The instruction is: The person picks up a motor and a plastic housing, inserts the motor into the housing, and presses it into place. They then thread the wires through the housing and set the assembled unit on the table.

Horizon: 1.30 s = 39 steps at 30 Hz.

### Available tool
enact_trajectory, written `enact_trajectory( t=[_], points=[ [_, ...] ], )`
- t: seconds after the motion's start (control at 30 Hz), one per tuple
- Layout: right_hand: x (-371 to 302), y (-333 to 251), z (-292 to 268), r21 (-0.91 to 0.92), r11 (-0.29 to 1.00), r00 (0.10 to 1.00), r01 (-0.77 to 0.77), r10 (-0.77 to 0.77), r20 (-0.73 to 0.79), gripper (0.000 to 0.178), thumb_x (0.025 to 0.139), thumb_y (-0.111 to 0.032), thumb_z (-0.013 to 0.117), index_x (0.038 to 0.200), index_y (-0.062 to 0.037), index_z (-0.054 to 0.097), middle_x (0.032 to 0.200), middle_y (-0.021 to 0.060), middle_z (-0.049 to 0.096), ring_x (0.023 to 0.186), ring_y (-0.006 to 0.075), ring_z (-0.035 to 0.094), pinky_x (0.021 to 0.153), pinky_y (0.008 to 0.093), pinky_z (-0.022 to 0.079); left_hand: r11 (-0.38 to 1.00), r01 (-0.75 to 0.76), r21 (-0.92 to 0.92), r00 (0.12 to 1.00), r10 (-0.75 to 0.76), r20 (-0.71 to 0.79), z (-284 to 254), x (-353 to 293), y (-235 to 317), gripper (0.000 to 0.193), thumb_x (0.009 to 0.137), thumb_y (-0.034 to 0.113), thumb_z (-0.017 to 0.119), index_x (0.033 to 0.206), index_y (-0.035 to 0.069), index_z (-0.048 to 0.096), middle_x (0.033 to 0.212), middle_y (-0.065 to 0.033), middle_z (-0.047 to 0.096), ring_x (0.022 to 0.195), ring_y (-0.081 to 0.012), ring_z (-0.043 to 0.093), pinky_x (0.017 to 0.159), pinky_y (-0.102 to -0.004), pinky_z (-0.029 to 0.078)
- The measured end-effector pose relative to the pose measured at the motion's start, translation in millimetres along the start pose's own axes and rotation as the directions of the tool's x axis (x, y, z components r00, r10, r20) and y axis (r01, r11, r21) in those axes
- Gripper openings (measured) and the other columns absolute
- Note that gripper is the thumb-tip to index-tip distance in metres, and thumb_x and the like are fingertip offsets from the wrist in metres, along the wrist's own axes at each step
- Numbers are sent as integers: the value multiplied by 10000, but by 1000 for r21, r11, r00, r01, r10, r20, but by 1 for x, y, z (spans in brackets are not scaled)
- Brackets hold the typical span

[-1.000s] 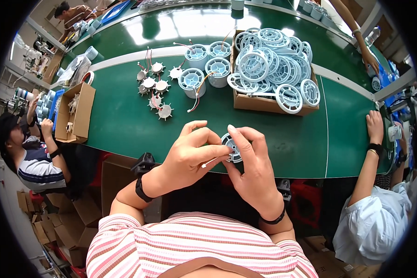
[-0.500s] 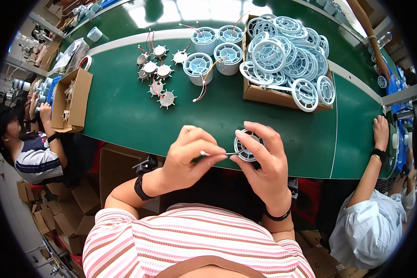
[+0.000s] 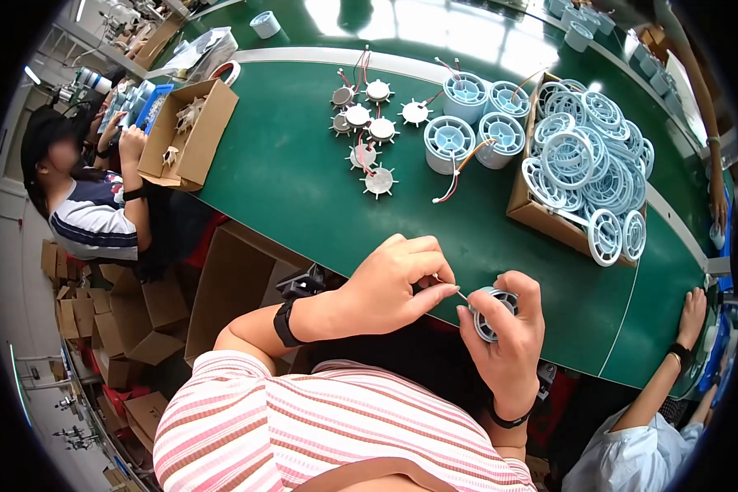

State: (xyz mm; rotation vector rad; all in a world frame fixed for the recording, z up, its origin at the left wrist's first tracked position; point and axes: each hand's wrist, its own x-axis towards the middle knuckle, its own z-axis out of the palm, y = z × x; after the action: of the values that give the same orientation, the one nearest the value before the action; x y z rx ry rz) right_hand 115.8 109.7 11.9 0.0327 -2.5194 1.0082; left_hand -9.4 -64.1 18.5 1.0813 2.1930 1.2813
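Observation:
My right hand point(image 3: 508, 336) is closed round a light blue plastic cup-shaped housing point(image 3: 485, 326), its spoked end turned toward my left. My left hand point(image 3: 402, 283) pinches a thin wire lead point(image 3: 462, 295) that runs from the housing; its connector end is mostly hidden by my fingers. Both hands are above the table's near edge. Beyond them stand several matching housings point(image 3: 448, 144), some with coloured leads coming out of the top. Left of those lie several silvery round discs with radiating prongs point(image 3: 378, 181), a few with red and black leads.
A cardboard box point(image 3: 520, 199) heaped with light blue spoked rings point(image 3: 567, 160) stands at the right on the green table point(image 3: 287, 189). Another open carton point(image 3: 195, 160) is at the left. Co-workers sit on both sides; one's hand point(image 3: 692, 316) rests at the right edge.
The view has turned, so the scene sits further right and is tilted. My left fingers have moved up to the housing along the lead, covering the connector. The right hand still holds the housing.

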Motion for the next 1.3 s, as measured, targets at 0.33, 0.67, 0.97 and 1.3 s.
enact_trajectory(
  t=[0.33,0.67,0.97,1.3],
  points=[
    [9,1,6,-37,998,996,55,-57,-75,244,663,45,779,839,-50,639,990,120,545,979,348,602,756,418,497,678,-143,721,924,352,-148,-90,30,-39,233,799,-35,704,1013,56,689,1044,-70,626,757,-231,637,654,-320,512],
    [7,3,10,9,1000,996,27,-26,-86,326,677,18,816,961,-55,672,1034,123,576,1005,349,606,828,437,515,973,-101,207,970,143,-197,-97,47,-49,51,931,38,644,900,57,680,939,-56,667,784,-139,651,663,-278,522],
    [6,-3,6,116,993,977,-38,61,-203,490,698,-102,884,1124,-48,647,1130,123,582,1128,337,575,969,449,483,588,116,-801,945,-314,-93,-116,60,-31,115,1022,116,574,1014,19,635,819,-29,621,631,-96,538,598,-216,434],
    [-17,-3,-28,198,977,949,79,-12,-316,471,713,-95,878,1126,-50,656,1156,136,623,1082,368,601,985,491,494,331,452,-828,890,-223,397,-100,33,5,124,1004,136,602,985,16,626,718,42,483,587,-33,392,535,-195,290]
  ],
)
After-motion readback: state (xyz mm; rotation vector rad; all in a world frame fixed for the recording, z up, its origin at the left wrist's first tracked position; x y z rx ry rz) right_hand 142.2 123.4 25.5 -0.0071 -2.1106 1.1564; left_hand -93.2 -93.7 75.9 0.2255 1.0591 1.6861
